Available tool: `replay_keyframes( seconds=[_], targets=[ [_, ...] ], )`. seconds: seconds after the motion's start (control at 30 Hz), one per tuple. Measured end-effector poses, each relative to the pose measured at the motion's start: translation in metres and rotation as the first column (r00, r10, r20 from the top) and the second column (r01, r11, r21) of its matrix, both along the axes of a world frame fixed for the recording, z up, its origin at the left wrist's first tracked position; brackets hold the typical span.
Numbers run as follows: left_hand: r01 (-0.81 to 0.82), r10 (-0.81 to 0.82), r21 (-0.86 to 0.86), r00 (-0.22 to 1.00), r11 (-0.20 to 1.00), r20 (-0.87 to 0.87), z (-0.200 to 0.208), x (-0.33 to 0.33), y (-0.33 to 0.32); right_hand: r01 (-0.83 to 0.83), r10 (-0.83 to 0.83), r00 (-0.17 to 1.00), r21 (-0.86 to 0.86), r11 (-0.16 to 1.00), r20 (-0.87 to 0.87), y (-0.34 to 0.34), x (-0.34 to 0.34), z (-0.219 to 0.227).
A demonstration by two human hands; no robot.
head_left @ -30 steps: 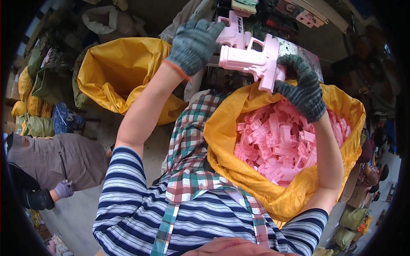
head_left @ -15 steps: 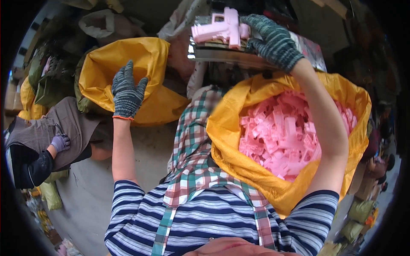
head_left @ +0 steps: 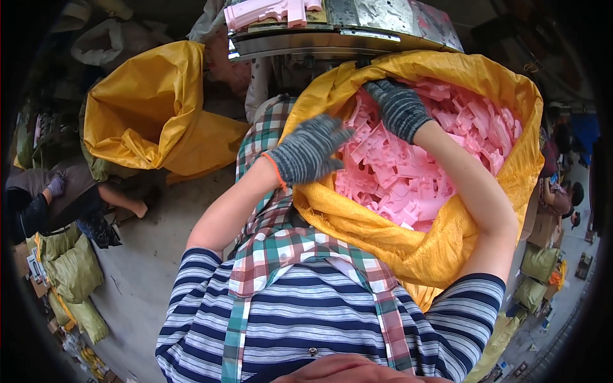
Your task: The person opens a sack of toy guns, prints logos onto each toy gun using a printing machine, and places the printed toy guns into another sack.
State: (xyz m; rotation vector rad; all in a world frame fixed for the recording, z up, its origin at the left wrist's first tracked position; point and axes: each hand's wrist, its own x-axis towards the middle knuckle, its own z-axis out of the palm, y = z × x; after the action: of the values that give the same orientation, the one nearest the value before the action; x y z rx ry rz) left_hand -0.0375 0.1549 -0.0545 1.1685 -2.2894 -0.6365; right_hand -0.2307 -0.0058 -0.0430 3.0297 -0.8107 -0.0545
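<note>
Head view shows a knit-gloved right hand [head_left: 399, 110] among angular pink pieces [head_left: 403, 173].

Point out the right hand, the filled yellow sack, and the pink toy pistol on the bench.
Right hand [head_left: 402, 112]: head view, gloved back.
Filled yellow sack [head_left: 389, 247]: head view, front wall.
Pink toy pistol [head_left: 267, 11]: head view, long body.
</note>
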Motion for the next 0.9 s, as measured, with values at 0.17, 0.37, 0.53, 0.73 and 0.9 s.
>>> replay_keyframes(
  seconds=[0.17,0.37,0.53,0.73,0.9],
  targets=[
    [-0.382,0.334,0.131,0.899,0.915,0.284,-0.012,0.006,-0.015,0.110,-0.114,0.982,-0.040,0.993,-0.148,-0.001,0.011,0.013],
    [-0.486,0.438,0.162,0.861,0.859,0.260,-0.013,0.000,-0.018,0.040,-0.067,0.988,-0.184,0.982,-0.139,0.010,0.019,0.006],
    [-0.456,0.418,0.161,0.880,0.875,0.225,-0.010,0.005,-0.017,0.318,-0.317,0.948,0.073,0.945,-0.023,0.005,0.040,0.006],
    [-0.430,0.392,0.171,0.894,0.886,0.217,-0.009,0.006,-0.014,-0.093,0.064,0.986,-0.187,0.978,-0.155,0.012,0.026,-0.016],
    [-0.441,0.419,0.115,0.891,0.890,0.176,-0.013,-0.001,-0.018,-0.349,0.324,0.937,-0.352,0.869,-0.129,0.001,0.030,-0.029]
  ],
)
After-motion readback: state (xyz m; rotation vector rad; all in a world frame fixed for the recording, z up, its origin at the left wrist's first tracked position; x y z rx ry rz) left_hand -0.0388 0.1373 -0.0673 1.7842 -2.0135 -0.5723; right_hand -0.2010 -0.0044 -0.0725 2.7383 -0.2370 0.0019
